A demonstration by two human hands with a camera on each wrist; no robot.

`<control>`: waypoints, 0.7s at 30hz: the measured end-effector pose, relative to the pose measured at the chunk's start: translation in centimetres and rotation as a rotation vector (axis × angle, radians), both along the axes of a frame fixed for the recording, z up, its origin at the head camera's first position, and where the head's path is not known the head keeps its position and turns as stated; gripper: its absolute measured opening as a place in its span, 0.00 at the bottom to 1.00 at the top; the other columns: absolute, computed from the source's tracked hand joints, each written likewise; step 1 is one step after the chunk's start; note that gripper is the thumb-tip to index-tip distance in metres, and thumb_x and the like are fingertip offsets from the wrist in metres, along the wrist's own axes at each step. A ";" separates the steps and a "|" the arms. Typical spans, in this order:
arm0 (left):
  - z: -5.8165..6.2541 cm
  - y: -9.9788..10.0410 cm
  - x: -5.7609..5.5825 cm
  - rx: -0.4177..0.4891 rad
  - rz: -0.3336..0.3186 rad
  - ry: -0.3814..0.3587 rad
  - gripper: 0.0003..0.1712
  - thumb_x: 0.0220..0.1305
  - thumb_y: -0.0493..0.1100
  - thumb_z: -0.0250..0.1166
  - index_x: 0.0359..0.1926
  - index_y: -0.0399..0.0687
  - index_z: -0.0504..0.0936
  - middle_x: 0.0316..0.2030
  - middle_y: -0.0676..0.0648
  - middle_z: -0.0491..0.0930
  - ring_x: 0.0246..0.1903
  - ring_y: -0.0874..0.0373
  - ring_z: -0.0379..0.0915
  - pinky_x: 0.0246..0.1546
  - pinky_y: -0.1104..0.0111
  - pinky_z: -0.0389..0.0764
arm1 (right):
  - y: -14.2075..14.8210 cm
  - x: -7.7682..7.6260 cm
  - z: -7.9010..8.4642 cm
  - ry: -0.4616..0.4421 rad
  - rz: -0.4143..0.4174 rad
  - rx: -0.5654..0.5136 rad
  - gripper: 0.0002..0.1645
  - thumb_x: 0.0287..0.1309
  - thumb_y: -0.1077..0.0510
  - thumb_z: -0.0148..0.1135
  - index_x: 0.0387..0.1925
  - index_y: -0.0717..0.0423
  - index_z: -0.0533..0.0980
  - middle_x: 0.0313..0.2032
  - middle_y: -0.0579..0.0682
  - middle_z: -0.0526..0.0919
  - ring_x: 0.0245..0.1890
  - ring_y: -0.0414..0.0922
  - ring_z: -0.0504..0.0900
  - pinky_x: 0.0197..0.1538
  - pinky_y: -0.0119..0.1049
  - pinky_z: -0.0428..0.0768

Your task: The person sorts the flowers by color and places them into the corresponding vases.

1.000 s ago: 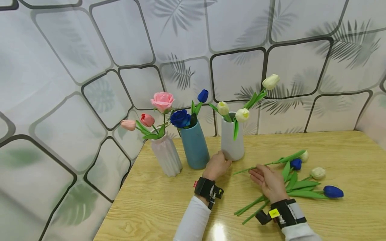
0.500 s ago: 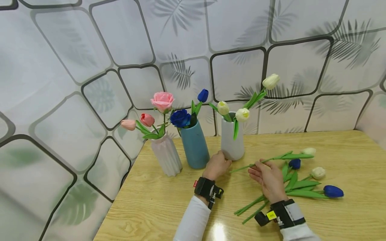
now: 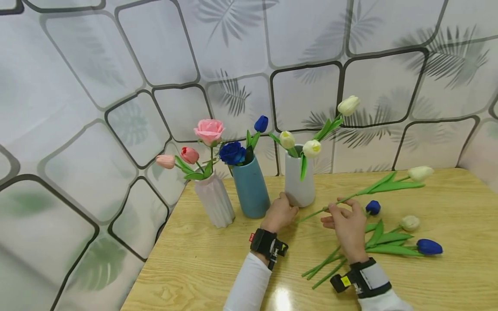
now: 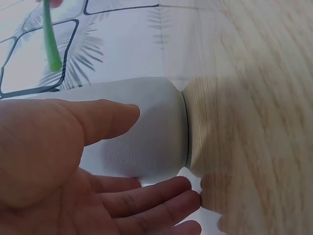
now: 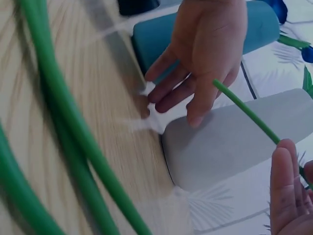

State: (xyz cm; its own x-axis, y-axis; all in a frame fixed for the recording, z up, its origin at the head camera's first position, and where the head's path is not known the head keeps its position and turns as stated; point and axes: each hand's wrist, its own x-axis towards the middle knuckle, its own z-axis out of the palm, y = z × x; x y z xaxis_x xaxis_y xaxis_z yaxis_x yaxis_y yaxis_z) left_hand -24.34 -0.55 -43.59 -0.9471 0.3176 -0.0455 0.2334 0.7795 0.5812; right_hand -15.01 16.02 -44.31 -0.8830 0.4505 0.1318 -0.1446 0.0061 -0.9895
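Holds a white tulip [image 3: 376, 188] higher over the table [image 3: 194, 268] than before, pinched in the right hand [image 3: 347, 226]; rests a loosely spread left hand [image 3: 279, 214] against the white vase [image 3: 298, 183] of three white blooms [image 3: 312, 148].

At the left, a pinkish-white fluted vase [image 3: 215, 201]; holds a full pink rose [image 3: 209, 131], a coral-pink tulip [image 3: 189, 155] and, leaning out leftward, a pale pink tulip [image 3: 166, 161]. Just to its right, a smooth tapered blue vase [image 3: 251, 188]; carries a deep-blue open rose [image 3: 232, 153] and, higher up, a blue tulip bud [image 3: 261, 124]. Underneath, a yellowish wood-grained tabletop [image 3: 194, 268]; shows bright glare near the front. Behind, a whitish backdrop [image 3: 307, 39]; bears rounded grey-black outlines and leaf prints.
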 end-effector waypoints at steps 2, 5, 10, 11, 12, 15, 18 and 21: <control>-0.1 0.1 0.0 0.025 -0.002 0.013 0.38 0.77 0.45 0.63 0.75 0.26 0.60 0.62 0.24 0.79 0.58 0.36 0.83 0.54 0.49 0.86 | 0.0 0.0 -0.1 0.102 -0.045 0.077 0.15 0.80 0.61 0.56 0.61 0.63 0.70 0.29 0.27 0.86 0.22 0.31 0.86 0.30 0.28 0.87; -0.1 0.2 0.0 0.065 0.019 0.007 0.43 0.76 0.44 0.64 0.79 0.29 0.53 0.66 0.22 0.74 0.62 0.33 0.80 0.57 0.45 0.84 | 0.0 0.0 -0.2 0.243 -0.109 0.176 0.11 0.81 0.63 0.52 0.57 0.66 0.72 0.32 0.27 0.85 0.21 0.29 0.85 0.29 0.25 0.85; -0.1 0.5 -0.1 0.130 0.051 -0.007 0.52 0.76 0.44 0.65 0.83 0.34 0.42 0.72 0.22 0.64 0.67 0.29 0.73 0.61 0.42 0.81 | 0.2 0.1 0.0 0.391 -0.174 0.297 0.15 0.83 0.64 0.47 0.52 0.74 0.77 0.39 0.23 0.84 0.24 0.23 0.83 0.30 0.20 0.83; -0.1 0.6 -0.1 0.137 0.055 -0.005 0.52 0.76 0.44 0.66 0.84 0.34 0.41 0.72 0.22 0.63 0.67 0.29 0.73 0.61 0.42 0.81 | 0.2 0.1 0.1 0.415 -0.187 0.317 0.15 0.82 0.65 0.48 0.52 0.75 0.78 0.40 0.25 0.85 0.25 0.21 0.83 0.31 0.19 0.83; 0.0 0.6 -0.2 0.146 0.054 0.000 0.53 0.76 0.44 0.66 0.84 0.34 0.40 0.72 0.22 0.63 0.67 0.28 0.73 0.61 0.42 0.81 | 0.2 0.1 0.2 0.440 -0.201 0.343 0.15 0.81 0.67 0.49 0.51 0.76 0.78 0.40 0.31 0.88 0.26 0.19 0.83 0.31 0.17 0.82; -0.2 0.8 -0.4 0.161 0.048 0.025 0.55 0.76 0.44 0.66 0.84 0.33 0.38 0.71 0.21 0.64 0.65 0.28 0.74 0.60 0.43 0.81 | 0.0 0.2 0.4 0.512 -0.235 0.404 0.12 0.76 0.72 0.54 0.49 0.78 0.81 0.40 0.53 0.92 0.28 0.16 0.81 0.33 0.14 0.81; -0.4 1.0 -0.6 0.182 0.035 0.057 0.55 0.75 0.44 0.67 0.83 0.32 0.38 0.71 0.21 0.64 0.65 0.28 0.75 0.61 0.43 0.81 | -0.3 0.4 0.6 0.580 -0.255 0.437 0.13 0.70 0.77 0.58 0.52 0.78 0.80 0.39 0.72 0.88 0.29 0.14 0.80 0.33 0.13 0.79; -0.7 1.3 -0.8 0.211 0.019 0.089 0.55 0.75 0.44 0.67 0.83 0.31 0.38 0.72 0.20 0.63 0.67 0.28 0.73 0.64 0.43 0.79 | -0.4 0.4 0.9 0.646 -0.273 0.456 0.19 0.66 0.80 0.60 0.57 0.78 0.77 0.35 0.70 0.88 0.29 0.14 0.79 0.33 0.13 0.79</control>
State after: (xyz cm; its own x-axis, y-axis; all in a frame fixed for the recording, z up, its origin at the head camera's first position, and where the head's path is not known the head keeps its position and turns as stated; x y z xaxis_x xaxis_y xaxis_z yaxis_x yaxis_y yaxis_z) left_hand -25.18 0.77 -44.29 -0.9505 0.2929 0.1042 0.2774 0.6475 0.7098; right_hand -14.58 15.66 -43.41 -0.4390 0.4175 0.7956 -0.6180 0.5025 -0.6047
